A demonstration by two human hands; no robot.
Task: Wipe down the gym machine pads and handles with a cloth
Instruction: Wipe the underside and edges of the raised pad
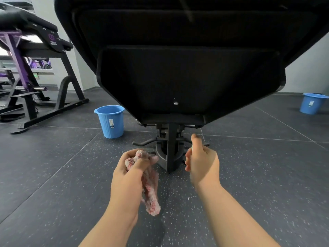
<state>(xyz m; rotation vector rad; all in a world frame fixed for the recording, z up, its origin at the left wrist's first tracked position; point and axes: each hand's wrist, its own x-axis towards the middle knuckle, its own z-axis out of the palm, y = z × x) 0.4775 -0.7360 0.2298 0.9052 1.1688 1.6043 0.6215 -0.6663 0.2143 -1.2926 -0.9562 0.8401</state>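
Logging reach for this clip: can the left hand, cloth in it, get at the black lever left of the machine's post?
Probably yes. The left hand grips the cloth just short of the lever, with nothing seen between; the right hand is across the post.

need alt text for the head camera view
A left hand grips a pink cloth below a big black machine pad; the right hand is near its base post. One blue bucket stands left, another bucket far right.
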